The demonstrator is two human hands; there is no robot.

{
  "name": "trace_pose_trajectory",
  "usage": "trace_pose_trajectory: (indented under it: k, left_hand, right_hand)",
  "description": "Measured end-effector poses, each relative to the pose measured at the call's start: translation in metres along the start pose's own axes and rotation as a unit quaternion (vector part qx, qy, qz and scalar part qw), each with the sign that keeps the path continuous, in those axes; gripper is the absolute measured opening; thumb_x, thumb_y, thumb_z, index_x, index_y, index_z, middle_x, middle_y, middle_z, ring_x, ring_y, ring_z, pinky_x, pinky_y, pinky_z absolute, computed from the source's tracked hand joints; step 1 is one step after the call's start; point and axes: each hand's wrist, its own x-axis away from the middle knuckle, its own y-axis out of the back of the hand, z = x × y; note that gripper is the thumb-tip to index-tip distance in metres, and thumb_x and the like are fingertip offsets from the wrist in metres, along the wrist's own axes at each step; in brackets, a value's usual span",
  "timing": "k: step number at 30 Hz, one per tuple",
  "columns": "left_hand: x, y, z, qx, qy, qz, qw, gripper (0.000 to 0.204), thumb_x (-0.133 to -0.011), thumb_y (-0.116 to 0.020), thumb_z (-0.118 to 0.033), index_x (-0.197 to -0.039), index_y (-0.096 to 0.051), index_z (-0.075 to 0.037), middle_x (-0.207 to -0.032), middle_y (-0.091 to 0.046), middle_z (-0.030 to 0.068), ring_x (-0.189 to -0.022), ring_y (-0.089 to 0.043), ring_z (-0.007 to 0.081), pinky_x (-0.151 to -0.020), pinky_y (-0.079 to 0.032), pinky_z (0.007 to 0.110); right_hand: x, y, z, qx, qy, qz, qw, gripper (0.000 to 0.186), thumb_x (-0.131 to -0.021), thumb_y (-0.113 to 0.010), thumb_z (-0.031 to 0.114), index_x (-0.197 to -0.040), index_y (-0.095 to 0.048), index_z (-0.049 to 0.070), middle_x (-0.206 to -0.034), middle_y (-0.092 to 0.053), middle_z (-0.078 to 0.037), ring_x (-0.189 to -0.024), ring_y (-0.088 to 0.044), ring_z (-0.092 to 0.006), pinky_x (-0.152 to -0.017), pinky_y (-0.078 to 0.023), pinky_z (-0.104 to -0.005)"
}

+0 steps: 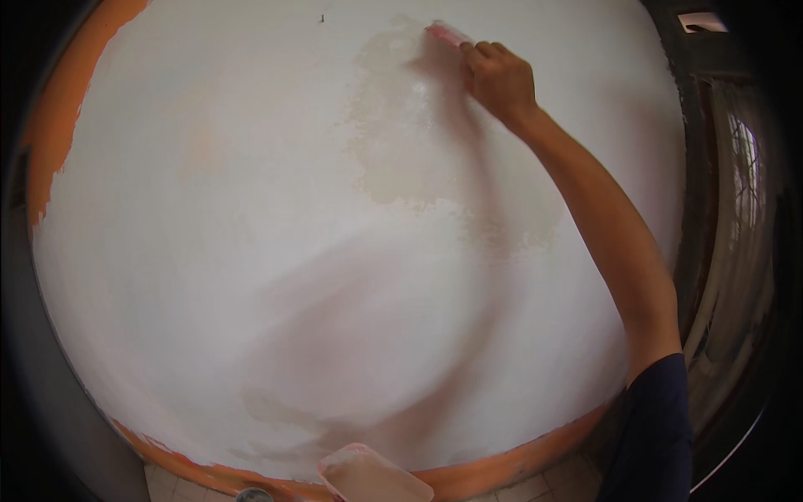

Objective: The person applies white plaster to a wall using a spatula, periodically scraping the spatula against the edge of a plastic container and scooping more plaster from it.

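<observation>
High on the white-coated wall (209, 276), my right hand (502, 82) is closed around a pink spreader (445, 32). The spreader's blade appears to rest against the wall, though blur hides the exact contact. Below and left of it spreads a beige, damp-looking patch (389, 151) with ragged edges. At the bottom of the view, a pinkish flat board (372, 477) carries a beige, paste-like coating. My left hand does not show; whatever supports the board is beneath the lower edge. My right arm (598, 209) reaches up from the lower right.
Bare orange paint (63, 109) borders the white coat at left and along the bottom. A small nail (321, 17) sticks out near the top. A curtain (736, 226) hangs by a window at right. Below are floor tiles (180, 487) and a round container (253, 495).
</observation>
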Motion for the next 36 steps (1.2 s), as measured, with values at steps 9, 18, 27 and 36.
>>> trace_pose_trajectory:
  k: [9,18,27,36]
  left_hand:
    - [-0.001,-0.032,-0.014,0.021,-0.014,-0.060,0.998,0.082,-0.082,-0.055,-0.060,-0.146,-0.033,-0.013,-0.144,-0.042,0.0161,-0.128,-0.043,0.0430,-0.105,-0.031,0.065]
    - [-0.039,-0.100,-0.019,-0.012,0.000,-0.006,1.000,0.083,-0.081,-0.055,-0.061,-0.146,-0.033,-0.013,-0.143,-0.043,0.0171,-0.128,-0.042,0.0435,-0.104,-0.033,0.065]
    - [-0.015,-0.121,-0.049,0.015,-0.014,-0.098,0.995,0.084,-0.081,-0.052,-0.064,-0.145,-0.035,-0.013,-0.144,-0.042,0.0164,-0.128,-0.042,0.0434,-0.103,-0.032,0.066]
    - [0.073,0.071,-0.092,0.007,0.015,-0.016,1.000,0.085,-0.080,-0.055,-0.062,-0.146,-0.033,-0.014,-0.145,-0.041,0.0172,-0.128,-0.041,0.0451,-0.100,-0.033,0.070]
  right_hand:
    - [0.124,0.054,0.197,-0.366,0.196,0.137,0.899,0.024,-0.069,-0.063,0.012,-0.088,-0.062,-0.003,-0.085,-0.061,-0.014,-0.077,-0.062,-0.0252,-0.067,-0.054,-0.0370]
    - [-0.019,-0.065,-0.042,-0.015,0.023,0.069,0.997,0.016,-0.071,-0.064,0.002,-0.087,-0.064,0.003,-0.077,-0.063,-0.006,-0.067,-0.061,-0.0202,-0.051,-0.052,-0.0321]
    - [0.028,0.042,0.140,-0.364,0.209,0.104,0.902,0.018,-0.065,-0.062,0.011,-0.075,-0.061,-0.002,-0.081,-0.059,-0.012,-0.071,-0.060,-0.0220,-0.061,-0.053,-0.0321]
    - [-0.003,0.086,0.090,-0.019,0.024,-0.013,0.999,0.004,-0.078,-0.064,0.003,-0.082,-0.062,0.002,-0.070,-0.060,-0.005,-0.060,-0.058,-0.0206,-0.049,-0.050,-0.0306]
